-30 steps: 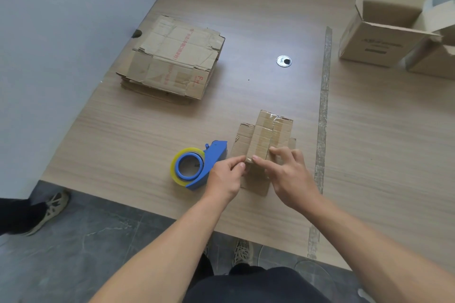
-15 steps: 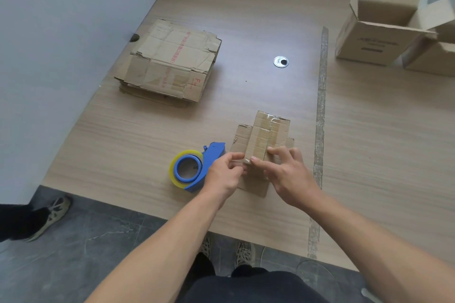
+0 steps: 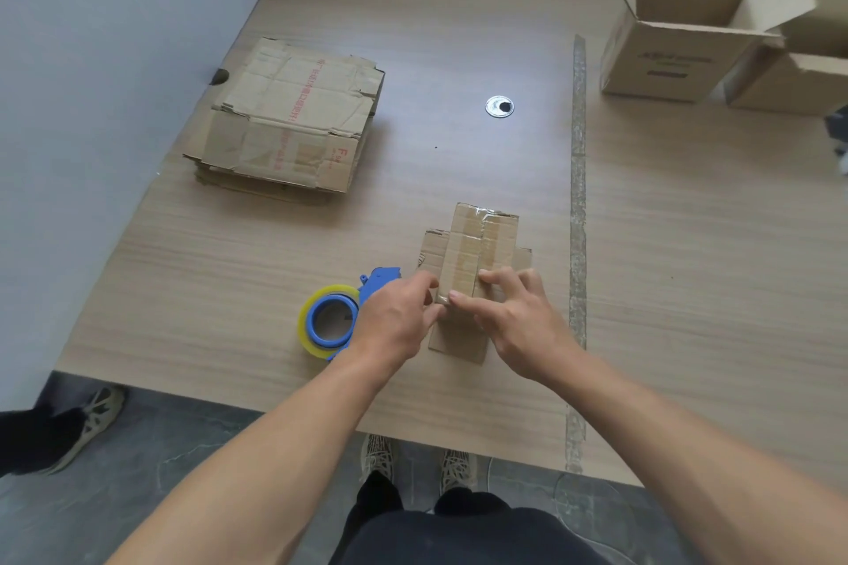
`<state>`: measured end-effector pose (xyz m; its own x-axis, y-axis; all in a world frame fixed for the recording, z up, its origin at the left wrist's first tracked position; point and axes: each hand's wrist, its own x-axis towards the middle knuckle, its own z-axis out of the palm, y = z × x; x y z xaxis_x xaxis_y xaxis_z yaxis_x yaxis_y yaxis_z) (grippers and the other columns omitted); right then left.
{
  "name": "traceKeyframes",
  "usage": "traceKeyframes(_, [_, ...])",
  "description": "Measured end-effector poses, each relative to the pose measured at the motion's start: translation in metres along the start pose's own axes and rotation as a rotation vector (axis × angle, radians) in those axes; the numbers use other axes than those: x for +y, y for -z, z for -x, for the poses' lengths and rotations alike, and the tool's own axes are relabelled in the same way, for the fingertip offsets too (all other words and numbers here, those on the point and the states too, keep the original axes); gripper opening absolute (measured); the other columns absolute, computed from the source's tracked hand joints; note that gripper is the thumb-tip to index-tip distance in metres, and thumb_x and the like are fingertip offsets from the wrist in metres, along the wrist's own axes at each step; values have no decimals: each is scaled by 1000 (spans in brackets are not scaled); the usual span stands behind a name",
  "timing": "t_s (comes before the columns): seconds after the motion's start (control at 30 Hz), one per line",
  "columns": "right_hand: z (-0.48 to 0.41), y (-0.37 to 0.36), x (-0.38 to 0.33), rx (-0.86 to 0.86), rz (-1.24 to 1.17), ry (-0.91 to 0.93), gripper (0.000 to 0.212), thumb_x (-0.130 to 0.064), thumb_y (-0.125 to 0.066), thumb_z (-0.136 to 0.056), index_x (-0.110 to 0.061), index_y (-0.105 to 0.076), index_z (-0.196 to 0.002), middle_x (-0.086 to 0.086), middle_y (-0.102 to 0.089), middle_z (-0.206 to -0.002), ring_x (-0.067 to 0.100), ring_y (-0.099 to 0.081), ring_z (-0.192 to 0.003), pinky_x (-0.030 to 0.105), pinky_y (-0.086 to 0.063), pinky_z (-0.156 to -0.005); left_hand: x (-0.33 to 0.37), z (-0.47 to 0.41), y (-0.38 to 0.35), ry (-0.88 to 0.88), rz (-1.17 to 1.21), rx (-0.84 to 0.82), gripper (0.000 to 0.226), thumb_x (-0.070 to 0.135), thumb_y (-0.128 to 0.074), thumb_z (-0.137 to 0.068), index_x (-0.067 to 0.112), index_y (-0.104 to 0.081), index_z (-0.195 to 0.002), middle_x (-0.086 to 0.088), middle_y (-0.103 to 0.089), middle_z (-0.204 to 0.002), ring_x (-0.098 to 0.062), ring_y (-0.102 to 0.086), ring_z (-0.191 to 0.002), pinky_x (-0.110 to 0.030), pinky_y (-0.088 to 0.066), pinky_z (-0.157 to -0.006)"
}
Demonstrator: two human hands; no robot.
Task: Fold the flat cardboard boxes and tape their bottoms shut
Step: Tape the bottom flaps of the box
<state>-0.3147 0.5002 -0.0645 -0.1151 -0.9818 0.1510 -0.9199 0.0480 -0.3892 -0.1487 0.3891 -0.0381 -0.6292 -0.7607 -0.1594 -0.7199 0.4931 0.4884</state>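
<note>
Two hands meet on the small box, taped face up near the table's front edge, clear tape along its seam: my left hand and right hand pinch its near end. Far right, an open box shows bare cardboard inside; flat boxes lie well apart, left.

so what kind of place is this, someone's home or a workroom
Probably a bare packing or work room: a big wooden table against a plain wall, a stack of flattened cardboard boxes, a blue tape dispenser and open assembled boxes at the far right.
</note>
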Motion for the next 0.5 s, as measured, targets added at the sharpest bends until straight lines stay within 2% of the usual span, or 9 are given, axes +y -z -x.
traceKeyframes(0.1, [0, -4, 0, 39, 0, 14, 48, -18, -73, -85, -43, -62, -125, 11, -57, -120, 26, -35, -99, 45, -55, -64, -2, -6, 3, -66, -43, -38, 45, 36, -65, -94, 16, -56, -132, -2, -69, -105, -22, -60, -100, -32, -45, -83])
traceKeyframes(0.2, [3, -11, 1, 100, -2, 0, 49, -14, -70, -84, -38, -61, -126, 12, -57, -121, 28, -38, -97, 46, -54, -69, 0, -10, 2, -36, 60, -60, 45, 32, -70, -91, 12, -58, -130, -3, -70, -102, -23, -61, -97, -27, -43, -83])
traceKeyframes(0.33, [7, -15, 6, 151, 30, 72, 55, -2, -73, -79, -27, -65, -128, 13, -59, -121, 27, -39, -97, 44, -54, -75, 7, 4, -9, 80, 220, 49, 43, 23, -73, -89, 10, -64, -129, -8, -72, -106, -26, -65, -100, -32, -48, -92])
traceKeyframes(0.5, [4, -20, 9, 224, 42, 102, 49, 1, -77, -76, -20, -70, -120, 12, -63, -116, 25, -41, -85, 30, -41, -79, 33, 22, -15, 303, 329, 166, 36, 20, -53, -99, 18, -62, -134, -6, -70, -121, -26, -61, -116, -28, -43, -98])
